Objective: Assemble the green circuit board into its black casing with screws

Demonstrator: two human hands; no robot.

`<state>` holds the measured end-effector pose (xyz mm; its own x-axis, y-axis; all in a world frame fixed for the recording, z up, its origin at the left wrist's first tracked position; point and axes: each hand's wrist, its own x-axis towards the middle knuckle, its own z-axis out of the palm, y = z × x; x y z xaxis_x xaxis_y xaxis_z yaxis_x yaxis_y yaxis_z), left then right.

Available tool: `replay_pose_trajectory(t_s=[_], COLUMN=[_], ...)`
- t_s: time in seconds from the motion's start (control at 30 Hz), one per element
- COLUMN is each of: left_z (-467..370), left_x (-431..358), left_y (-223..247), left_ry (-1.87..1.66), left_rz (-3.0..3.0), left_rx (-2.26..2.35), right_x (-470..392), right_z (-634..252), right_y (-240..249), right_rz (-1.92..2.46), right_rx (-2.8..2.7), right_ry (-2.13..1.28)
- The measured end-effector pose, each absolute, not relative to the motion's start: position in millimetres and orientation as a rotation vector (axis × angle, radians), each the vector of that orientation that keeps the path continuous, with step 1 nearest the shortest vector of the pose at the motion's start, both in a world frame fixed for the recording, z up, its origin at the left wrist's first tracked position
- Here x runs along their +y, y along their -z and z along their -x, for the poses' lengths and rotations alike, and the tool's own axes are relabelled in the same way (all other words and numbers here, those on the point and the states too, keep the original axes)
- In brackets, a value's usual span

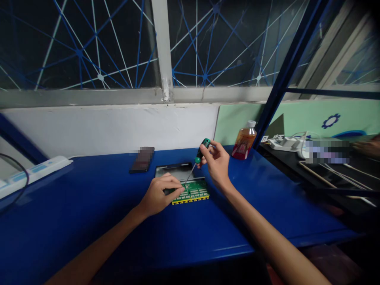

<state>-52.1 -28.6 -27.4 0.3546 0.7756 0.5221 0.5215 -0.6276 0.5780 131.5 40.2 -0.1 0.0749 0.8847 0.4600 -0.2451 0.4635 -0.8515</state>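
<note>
A green circuit board [194,189] with a yellow toothed front edge lies on the blue table. My right hand [218,162] grips a green-handled screwdriver [203,149], tilted so that its thin shaft runs down and left to the board. Close to the screwdriver's tip, the thumb and fingers of my left hand [162,192] are pinched together at the board's left part. What they hold there, if anything, is too small to make out. Behind the board sits a shallow grey tray-like case [172,171] with a dark back edge, partly hidden by my left hand.
A dark phone [143,160] lies at the back left of the blue table [118,237]. A bottle of reddish drink [244,141] stands at the back right. White power strips [38,172] and cables are at both sides. Another person's blurred hand [368,147] shows far right.
</note>
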Motion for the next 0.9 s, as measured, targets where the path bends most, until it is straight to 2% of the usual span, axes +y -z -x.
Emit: replay_pose_trajectory(t_s=[0.9], left_z=[51.8], left_x=[-27.2], left_y=[30.4], left_ry=[-1.155], left_rz=[-2.312], left_rx=[1.148], right_x=[41.6], right_z=[-128.3], right_y=[4.1], right_rz=[0.611], right_rx=[-1.217], right_ry=[-0.925])
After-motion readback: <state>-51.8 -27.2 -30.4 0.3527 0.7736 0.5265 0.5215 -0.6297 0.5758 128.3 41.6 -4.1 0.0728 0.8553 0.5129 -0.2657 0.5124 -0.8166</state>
